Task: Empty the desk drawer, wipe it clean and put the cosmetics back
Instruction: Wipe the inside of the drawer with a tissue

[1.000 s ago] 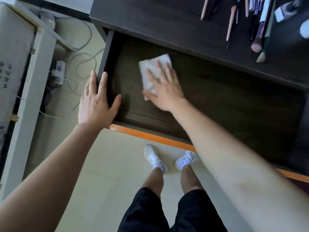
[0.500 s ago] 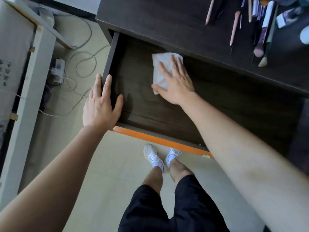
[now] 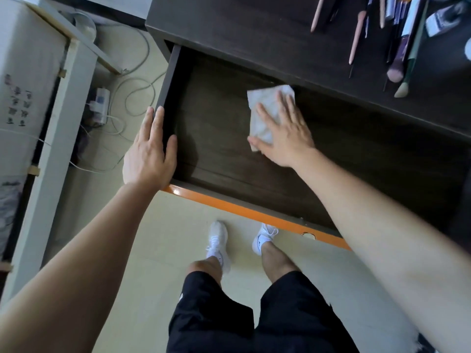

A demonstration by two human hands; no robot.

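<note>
The dark wooden drawer (image 3: 224, 174) is pulled out of the desk, with an orange front edge (image 3: 237, 206) and a bare bottom. My right hand (image 3: 285, 133) lies flat inside it, fingers straight, pressing a white wipe (image 3: 265, 105) onto the drawer bottom near the back. My left hand (image 3: 150, 151) rests on the drawer's front left corner, fingers straight along the left wall, thumb inside. Makeup brushes and pencils (image 3: 397, 47) lie on the desk top (image 3: 254, 34) at the upper right, next to a white tube (image 3: 443, 19).
A power strip and loose cables (image 3: 102, 108) lie on the floor left of the drawer, beside a white bed frame (image 3: 58, 138). My legs and white shoes (image 3: 219, 240) stand on the pale floor right in front of the drawer.
My right hand has slid the wipe to the right along the back of the drawer bottom. My left hand stays on the front left corner. My feet have shifted.
</note>
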